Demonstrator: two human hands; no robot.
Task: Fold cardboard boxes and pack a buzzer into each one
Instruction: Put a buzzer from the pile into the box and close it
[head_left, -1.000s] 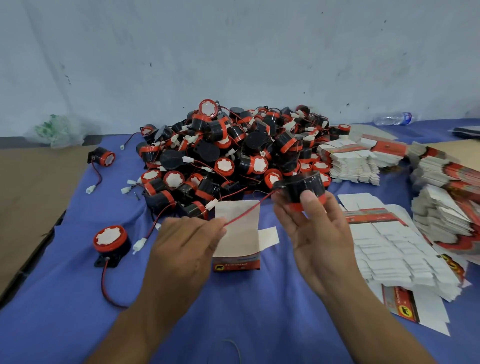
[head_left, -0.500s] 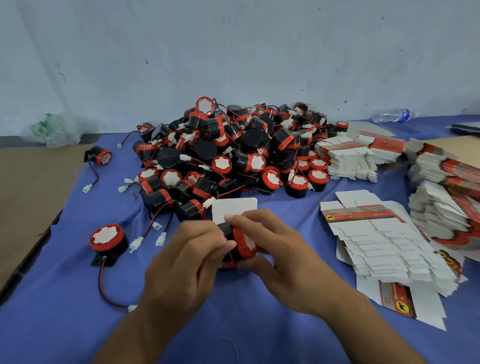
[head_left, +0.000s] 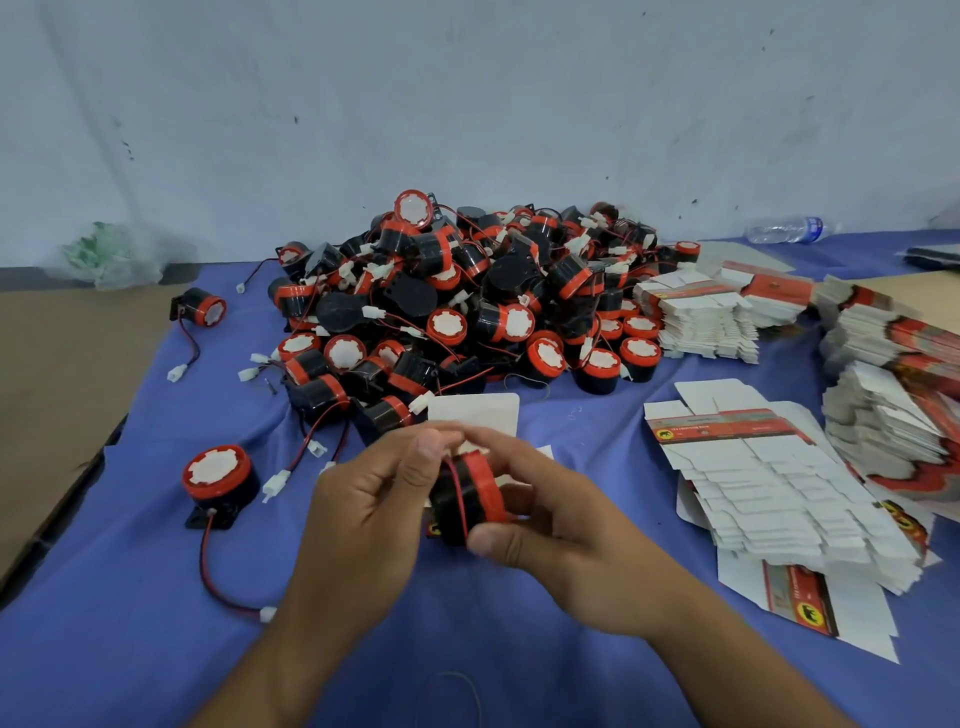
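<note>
— Black and red, that is the buzzer (head_left: 467, 499) we have in hand. Where does it sit?

— Between both our hands, low over the front middle of the bench (head_left: 130, 597), which is covered in blue cloth. Its red rim faces right, and a thin red wire (head_left: 458, 486) runs across its black body.

— And the grip?

— Our left hand (head_left: 374, 499) has its fingers curled, with thumb and forefinger pinching at the buzzer's left end where the wire lies. Our right hand (head_left: 561, 525) clasps the buzzer from the right, thumb beneath and fingers over the top.

— What about the box (head_left: 475, 413)?

— It stands directly behind the buzzer, mostly hidden by our hands. We see its white flap standing open above our fingers. We cannot tell whether the buzzer touches the box.

— What else lies around us?

— Behind the box is a big pile of buzzers (head_left: 467, 301), their wires tangled. One loose buzzer (head_left: 218, 478) stands to our left, face up. Another stray buzzer (head_left: 202, 309) lies on its side farther back. To our right the flat box blanks (head_left: 769, 483) are fanned out, with more stacks of blanks (head_left: 701, 322) beyond them. A water bottle (head_left: 784, 229) lies against the wall (head_left: 467, 104) at far right, and a plastic bag (head_left: 109, 254) sits at far left. Brown cardboard (head_left: 52, 374) borders the cloth on the left.
</note>
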